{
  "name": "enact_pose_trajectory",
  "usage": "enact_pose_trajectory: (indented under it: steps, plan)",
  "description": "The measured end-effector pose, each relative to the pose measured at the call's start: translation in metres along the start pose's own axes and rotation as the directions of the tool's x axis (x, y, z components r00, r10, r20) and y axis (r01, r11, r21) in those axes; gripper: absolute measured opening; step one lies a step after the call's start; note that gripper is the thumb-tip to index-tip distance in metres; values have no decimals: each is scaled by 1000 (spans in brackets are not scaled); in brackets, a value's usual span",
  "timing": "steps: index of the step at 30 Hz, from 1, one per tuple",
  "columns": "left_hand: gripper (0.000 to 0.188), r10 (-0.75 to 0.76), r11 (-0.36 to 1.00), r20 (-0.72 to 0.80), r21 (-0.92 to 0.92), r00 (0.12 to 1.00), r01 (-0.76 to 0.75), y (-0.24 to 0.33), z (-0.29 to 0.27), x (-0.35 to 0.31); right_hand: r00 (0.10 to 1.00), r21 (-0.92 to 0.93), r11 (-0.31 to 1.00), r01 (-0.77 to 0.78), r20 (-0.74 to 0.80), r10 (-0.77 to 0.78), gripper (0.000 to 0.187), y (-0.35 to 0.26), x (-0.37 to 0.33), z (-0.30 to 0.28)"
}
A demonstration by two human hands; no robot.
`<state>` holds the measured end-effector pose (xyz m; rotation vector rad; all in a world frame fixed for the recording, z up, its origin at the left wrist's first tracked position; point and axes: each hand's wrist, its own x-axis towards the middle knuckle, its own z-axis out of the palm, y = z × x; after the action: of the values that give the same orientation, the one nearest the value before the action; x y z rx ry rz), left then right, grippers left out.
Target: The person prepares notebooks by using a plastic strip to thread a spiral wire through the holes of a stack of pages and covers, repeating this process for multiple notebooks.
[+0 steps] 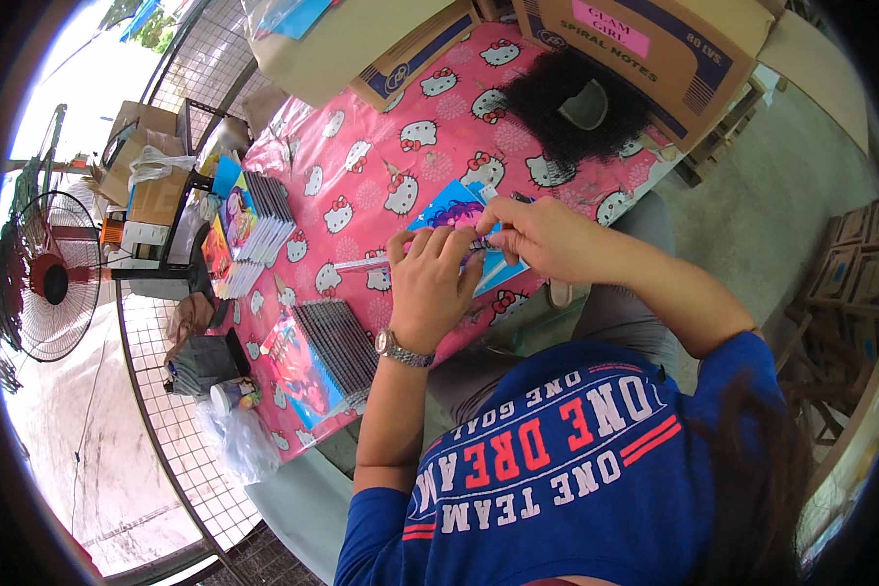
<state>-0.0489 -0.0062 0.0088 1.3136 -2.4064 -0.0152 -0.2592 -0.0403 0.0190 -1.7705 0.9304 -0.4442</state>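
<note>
A blue notebook point(442, 207) with a colourful cartoon cover lies at a slant on the pink table in front of me. My left hand point(434, 278), with a metal watch on its wrist, curls its fingers over the notebook's near part and grips it. Closed in a pinch, my right hand point(535, 237) is at the notebook's right side; what its fingertips hold is hidden. A thin clear strip point(361, 264) sticks out to the left from under my left fingers.
Stacked spiral notebooks point(332, 342) stand at the left, with another stack point(254, 220) behind. A bristly black heap point(547, 107) holds a grey curved piece. Cardboard boxes point(645, 73) line the far side. A fan point(54, 283) and plastic bag point(236, 444) are at the left.
</note>
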Motion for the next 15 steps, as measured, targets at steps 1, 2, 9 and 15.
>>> enact_pose_trajectory:
  steps: [1,2,9,15]
  plan:
    - [22,-14,1000,3,-10,1000,14,-2,-1,-2,996,125,990,-68,70,60,27,4,5,-5]
    - [21,-27,999,5,-20,1000,28,-3,-1,-3,983,242,960,-143,146,110,28,11,11,-13]
    - [21,-60,998,14,-26,998,61,-7,2,-6,731,-690,473,-548,-670,-130,53,189,77,-99]
    - [32,-352,919,-282,78,892,387,-8,23,-31,923,-653,752,-88,-337,-185,46,125,84,-86]
